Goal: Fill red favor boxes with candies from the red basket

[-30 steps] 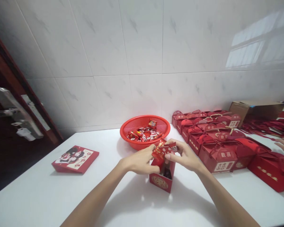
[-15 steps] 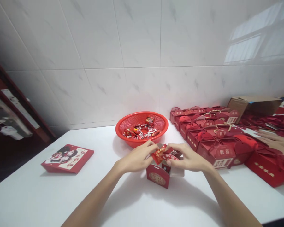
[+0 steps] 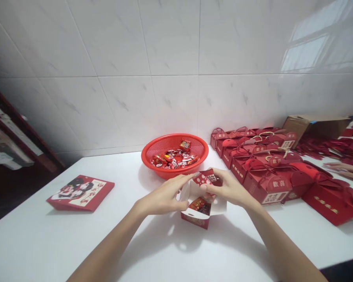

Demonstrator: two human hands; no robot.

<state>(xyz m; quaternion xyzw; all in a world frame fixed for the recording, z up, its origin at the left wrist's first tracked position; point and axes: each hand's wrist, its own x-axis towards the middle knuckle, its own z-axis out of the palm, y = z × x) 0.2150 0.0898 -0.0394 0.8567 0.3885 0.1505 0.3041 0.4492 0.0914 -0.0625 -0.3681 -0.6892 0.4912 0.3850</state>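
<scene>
A small red candy box (image 3: 194,222) stands on the white table in front of me, its top flaps raised and their white insides showing. Wrapped candies (image 3: 200,204), one red and gold, lie inside it. My left hand (image 3: 162,196) is closed around the left side of the box, thumb by the front flap and fingertips partly hidden behind the left flap. Pinched in my right hand (image 3: 231,188), over the back of the box, are wrapped candies (image 3: 203,179), one of them red with pale spots. Just behind, a red plastic basket (image 3: 146,158) holds several more wrapped candies.
A flat red box (image 3: 80,192) with a printed picture lies at the left. Rows of closed red gift boxes (image 3: 267,184) fill the right side. Beyond them are a cardboard carton (image 3: 294,129), dark red pieces and another person's hand (image 3: 345,169). A tiled wall closes off the back.
The red and gold candy from my left hand is now inside the box. My left hand has shifted to the box's left side. My right hand still holds candies, slightly higher.
</scene>
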